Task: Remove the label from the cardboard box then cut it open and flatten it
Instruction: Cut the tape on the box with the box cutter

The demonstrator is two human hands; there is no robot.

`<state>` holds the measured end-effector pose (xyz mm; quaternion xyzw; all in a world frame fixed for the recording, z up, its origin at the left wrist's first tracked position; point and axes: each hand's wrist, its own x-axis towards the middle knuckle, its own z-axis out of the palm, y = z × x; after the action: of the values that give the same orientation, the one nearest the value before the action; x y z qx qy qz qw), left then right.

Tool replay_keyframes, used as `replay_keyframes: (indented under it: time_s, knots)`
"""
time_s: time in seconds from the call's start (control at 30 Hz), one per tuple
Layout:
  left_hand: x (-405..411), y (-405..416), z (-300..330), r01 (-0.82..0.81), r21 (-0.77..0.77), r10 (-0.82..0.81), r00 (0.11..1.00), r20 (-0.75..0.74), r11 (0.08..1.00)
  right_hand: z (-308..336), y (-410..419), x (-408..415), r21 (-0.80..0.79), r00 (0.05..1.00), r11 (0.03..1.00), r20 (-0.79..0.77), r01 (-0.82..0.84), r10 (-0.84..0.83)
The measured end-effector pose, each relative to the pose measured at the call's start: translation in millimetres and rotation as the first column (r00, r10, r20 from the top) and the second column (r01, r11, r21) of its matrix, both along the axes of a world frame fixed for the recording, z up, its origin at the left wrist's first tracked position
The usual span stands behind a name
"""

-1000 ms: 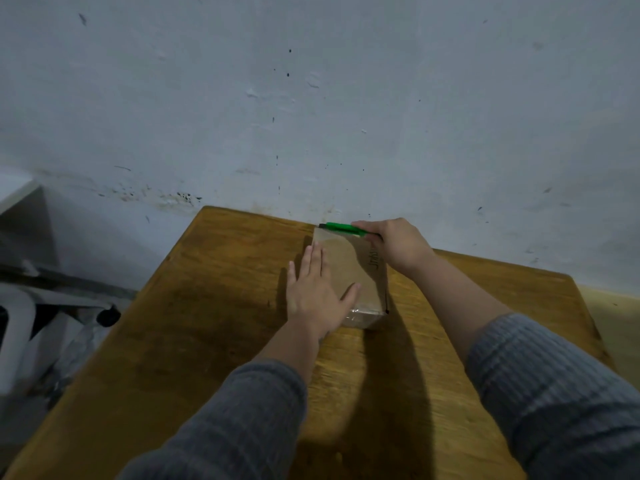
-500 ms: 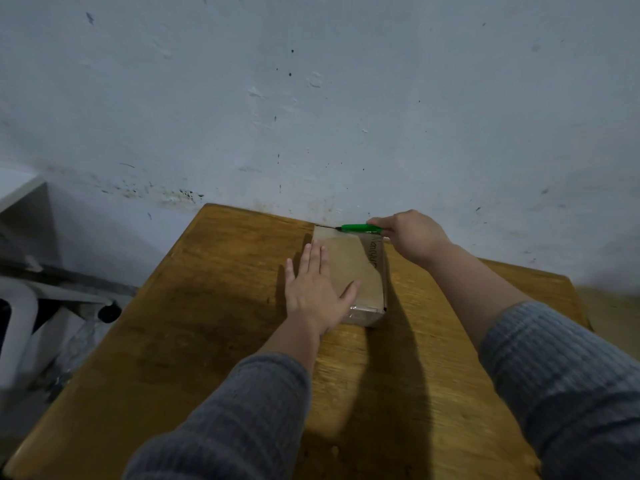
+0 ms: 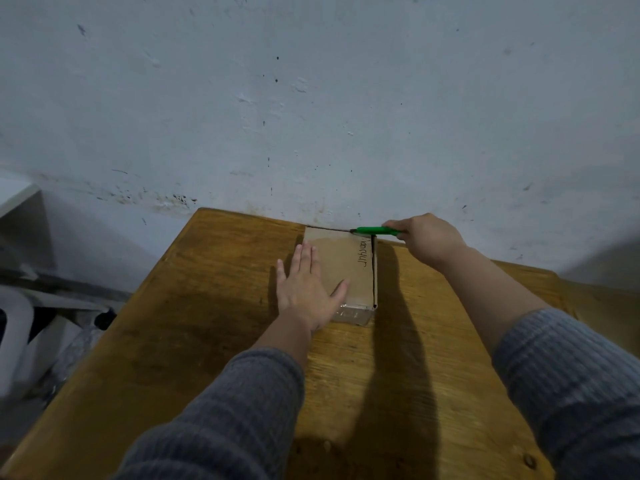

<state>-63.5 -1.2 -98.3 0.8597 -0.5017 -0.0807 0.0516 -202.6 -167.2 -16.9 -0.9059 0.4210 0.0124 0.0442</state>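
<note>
At the far edge of the wooden table (image 3: 207, 341), against the wall, lies the cardboard box (image 3: 346, 268). Left hand (image 3: 306, 291) pressed flat on its top, fingers spread; right hand (image 3: 427, 239) gripping a green cutter (image 3: 375, 231) at the box's far right corner.

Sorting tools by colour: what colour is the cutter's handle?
Bright green cutter, clearest in the head view.

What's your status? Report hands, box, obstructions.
Left hand flat on cardboard box, pinning it. Right hand gripping green cutter at box's far right corner. Wall tight behind box; nothing else close.
</note>
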Motion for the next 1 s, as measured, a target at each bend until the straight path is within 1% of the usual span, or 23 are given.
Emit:
replay_keyframes:
  time_s: [0.13, 0.23, 0.5, 0.7, 0.83, 0.9, 1.0]
  knots:
    - [0, -1, -1, -0.005, -0.008, 0.005, 1.0, -0.009, 1.0, -2, 3, -1, -0.001, 0.999, 1.0, 0.028, -0.023, 0.023]
    - [0, -1, 0, -0.004, -0.014, 0.004, 1.0, -0.005, 1.0, -1, 3, -3, -0.018, 1.0, 1.0, 0.015, -0.022, 0.022]
    - [0, 0, 1, 0.005, -0.016, -0.005, 1.0, -0.013, 1.0, -1, 0, -26, -0.045, 0.999, 0.998, -0.008, 0.037, -0.038]
    - [0, 0, 0, 0.004, -0.022, -0.004, 1.0, -0.029, 1.0, 1, 6, -26, -0.046, 0.997, 0.997, 0.041, 0.068, -0.066]
    - [1, 0, 0, 0.002, -0.033, -0.003, 0.999, -0.033, 0.999, 0, 15, -13, -0.056, 0.996, 0.998, 0.079, 0.038, -0.033]
    - [0, 0, 0, -0.002, -0.031, 0.001, 0.999, -0.032, 1.0, -4, 19, -7, -0.06, 0.998, 0.998, 0.063, 0.033, -0.029]
    - [1, 0, 1, 0.001, -0.032, -0.002, 0.999, -0.038, 0.999, -8, 20, -12, -0.089, 0.998, 0.994, 0.01, 0.07, -0.07]
